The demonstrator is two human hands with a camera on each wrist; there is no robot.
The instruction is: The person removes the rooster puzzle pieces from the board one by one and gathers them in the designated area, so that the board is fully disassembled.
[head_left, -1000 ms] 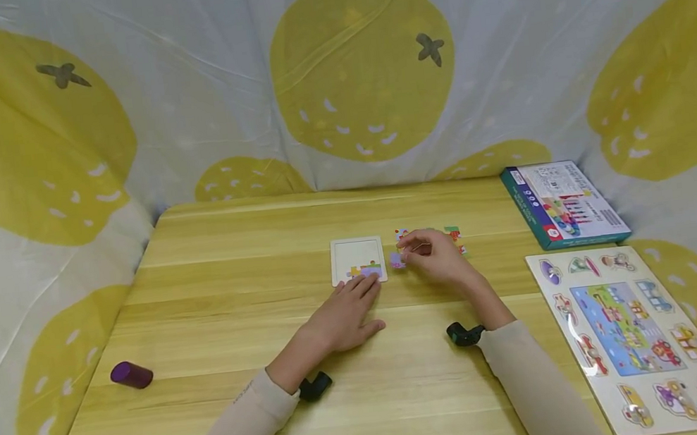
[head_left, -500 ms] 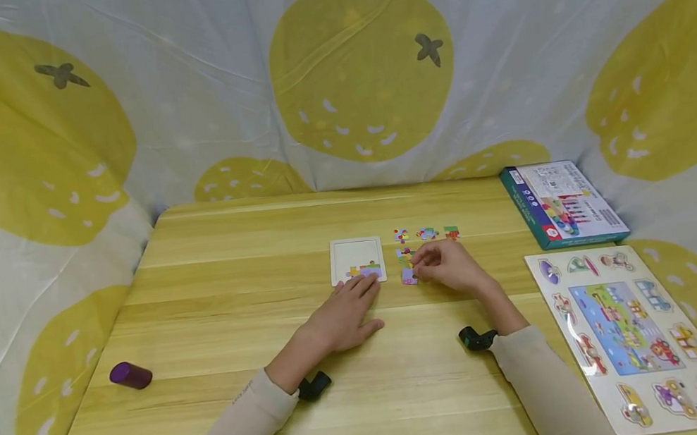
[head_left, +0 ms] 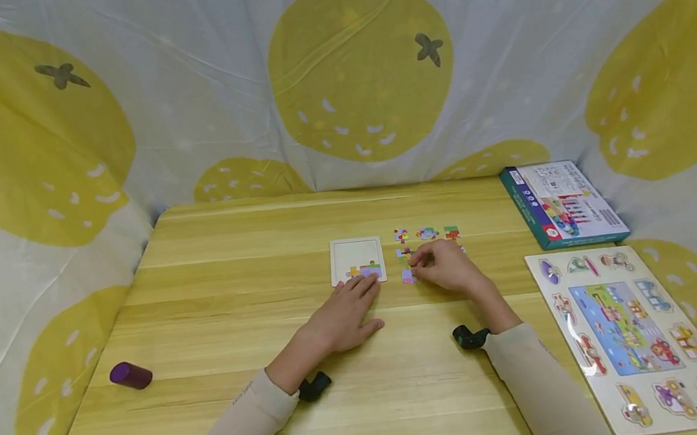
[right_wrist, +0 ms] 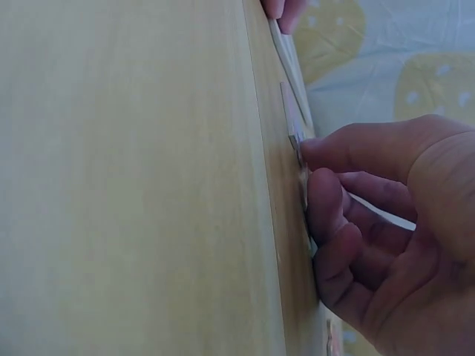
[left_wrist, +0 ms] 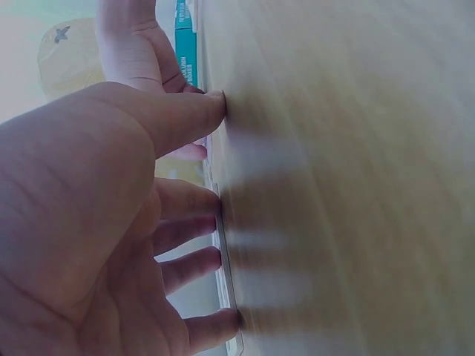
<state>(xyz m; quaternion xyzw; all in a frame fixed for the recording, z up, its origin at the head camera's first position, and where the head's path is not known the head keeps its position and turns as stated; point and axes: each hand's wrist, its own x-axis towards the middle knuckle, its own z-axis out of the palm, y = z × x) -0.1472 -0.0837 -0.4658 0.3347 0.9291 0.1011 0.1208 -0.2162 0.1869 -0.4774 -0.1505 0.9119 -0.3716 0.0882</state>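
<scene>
My left hand [head_left: 347,317] lies with outstretched fingers at the near edge of a small square puzzle tray [head_left: 352,251]. In the left wrist view, its fingertips [left_wrist: 211,259] touch the tray's rim. A few joined jigsaw pieces [head_left: 364,270] sit along the tray's near side, partly hidden by these fingers. To the right, my right hand [head_left: 445,264] pinches the edge of a purple jigsaw piece [head_left: 408,276] lying on the table. The right wrist view shows the thumb [right_wrist: 319,152] at the piece's edge, with the other fingers curled. Several loose pieces [head_left: 427,233] lie behind this hand, some partly covered.
A picture puzzle board [head_left: 638,336] lies along the table's right side, with a flat teal-edged box [head_left: 567,203] behind it. A purple cylinder [head_left: 131,375] lies at the left. A fruit-patterned curtain [head_left: 364,67] surrounds the table [head_left: 233,272] at the back and sides.
My right hand has moved the purple piece from beside the tray rightward and nearer to me, then shifted slightly left. My left hand stays at the tray.
</scene>
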